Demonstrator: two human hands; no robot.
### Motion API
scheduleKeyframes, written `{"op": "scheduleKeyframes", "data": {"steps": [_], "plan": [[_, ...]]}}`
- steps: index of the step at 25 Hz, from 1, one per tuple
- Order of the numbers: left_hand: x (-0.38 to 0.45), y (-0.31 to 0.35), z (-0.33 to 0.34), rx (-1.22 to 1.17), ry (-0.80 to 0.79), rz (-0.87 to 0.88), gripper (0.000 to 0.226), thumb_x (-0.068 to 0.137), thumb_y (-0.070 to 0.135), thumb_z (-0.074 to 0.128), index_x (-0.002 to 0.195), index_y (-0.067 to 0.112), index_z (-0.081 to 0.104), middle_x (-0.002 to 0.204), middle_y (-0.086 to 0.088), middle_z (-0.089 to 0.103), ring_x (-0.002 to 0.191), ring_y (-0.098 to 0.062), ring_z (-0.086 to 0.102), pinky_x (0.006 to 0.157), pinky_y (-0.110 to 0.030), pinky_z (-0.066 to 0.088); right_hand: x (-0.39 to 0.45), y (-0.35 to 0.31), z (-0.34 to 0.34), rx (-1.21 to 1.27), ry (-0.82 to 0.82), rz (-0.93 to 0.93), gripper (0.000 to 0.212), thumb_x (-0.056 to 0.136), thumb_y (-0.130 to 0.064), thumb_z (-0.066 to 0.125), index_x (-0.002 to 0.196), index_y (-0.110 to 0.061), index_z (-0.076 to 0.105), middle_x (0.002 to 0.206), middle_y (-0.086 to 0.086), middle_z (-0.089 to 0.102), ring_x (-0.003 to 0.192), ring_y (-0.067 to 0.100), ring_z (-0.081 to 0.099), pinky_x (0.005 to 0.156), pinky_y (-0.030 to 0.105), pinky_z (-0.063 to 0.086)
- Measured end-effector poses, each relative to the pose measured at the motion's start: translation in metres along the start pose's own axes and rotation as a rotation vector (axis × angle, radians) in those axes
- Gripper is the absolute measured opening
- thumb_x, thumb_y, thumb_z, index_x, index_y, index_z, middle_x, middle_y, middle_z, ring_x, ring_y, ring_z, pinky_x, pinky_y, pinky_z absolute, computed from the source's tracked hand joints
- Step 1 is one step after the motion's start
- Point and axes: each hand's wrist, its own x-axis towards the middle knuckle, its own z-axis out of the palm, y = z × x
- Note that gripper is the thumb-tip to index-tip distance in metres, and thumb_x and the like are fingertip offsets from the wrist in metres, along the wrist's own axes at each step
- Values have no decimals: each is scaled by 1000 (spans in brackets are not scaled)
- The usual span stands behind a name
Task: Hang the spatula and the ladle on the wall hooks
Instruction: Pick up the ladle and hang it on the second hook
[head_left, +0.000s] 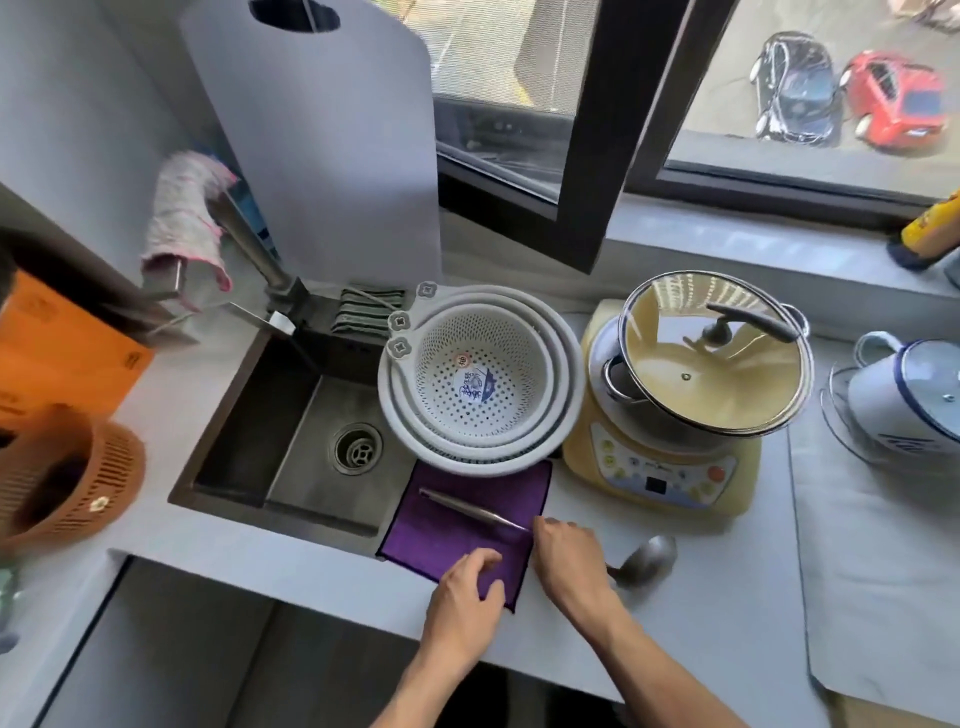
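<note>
A metal ladle (649, 558) lies on the counter in front of the sink. Its bowl points right and its long handle (467, 508) runs up-left across a purple cloth (457, 535). My right hand (569, 558) lies over the middle of the ladle with its fingers curled down around the handle. My left hand (467, 592) rests on the near part of the purple cloth with its fingers bent and slightly apart, holding nothing. I see no spatula and no wall hooks in this view.
Stacked white colanders (563, 395) sit on the sink's right edge, just beyond the cloth. A yellow cooker with a lidded pot (660, 467) stands to the right, and a white enamel mug (883, 395) further right. The dark sink (249, 441), a tap (249, 249), a hanging cutting board (322, 130) and an orange basket (104, 478) lie to the left.
</note>
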Motion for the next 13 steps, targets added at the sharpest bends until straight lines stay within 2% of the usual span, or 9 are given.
{"op": "scheduleKeyframes", "data": {"steps": [2,5,8,10,11,12,13], "plan": [[-1,0,-1,-16,3,2,25,84,15,61,107,24,64,108,9,68,102,-10,62,92,-25,47,-4,3,-2,42,-52,9,17,91,-10,46,99,-12,60,104,14,71,95,37,66,72,40,48],[-6,7,2,-29,-64,21,20,83,13,60,93,29,66,91,11,72,86,-5,65,82,-27,54,-22,18,-13,172,-94,40,14,91,-15,51,94,-15,65,97,15,71,89,38,65,62,35,39],[-13,27,15,-42,-185,98,18,81,12,63,84,29,68,81,10,73,75,-6,67,76,-29,57,-57,56,-35,377,-70,55,12,90,-25,58,93,-20,68,90,6,73,83,27,63,60,33,38],[-18,45,26,-50,-248,153,21,80,11,65,80,31,68,78,7,74,69,-11,66,72,-31,57,-84,82,-53,573,-18,117,7,89,-28,61,90,-26,68,75,-13,72,67,4,60,56,27,40],[-20,59,33,-55,-276,185,22,79,11,66,79,33,69,77,4,74,67,-12,66,70,-30,57,-99,95,-64,685,42,166,5,88,-29,64,87,-30,68,69,-21,70,61,-2,58,54,23,41],[-23,76,40,-67,-300,220,23,79,12,66,79,35,69,77,3,74,67,-12,66,69,-30,56,-114,107,-77,785,127,220,6,87,-28,66,84,-32,68,70,-23,70,60,-4,59,55,20,45],[-26,93,46,-82,-325,258,24,79,13,67,81,37,69,78,2,74,68,-11,66,68,-28,56,-128,118,-91,868,237,264,6,87,-26,68,83,-31,70,76,-19,73,64,-2,63,59,20,51]]}}
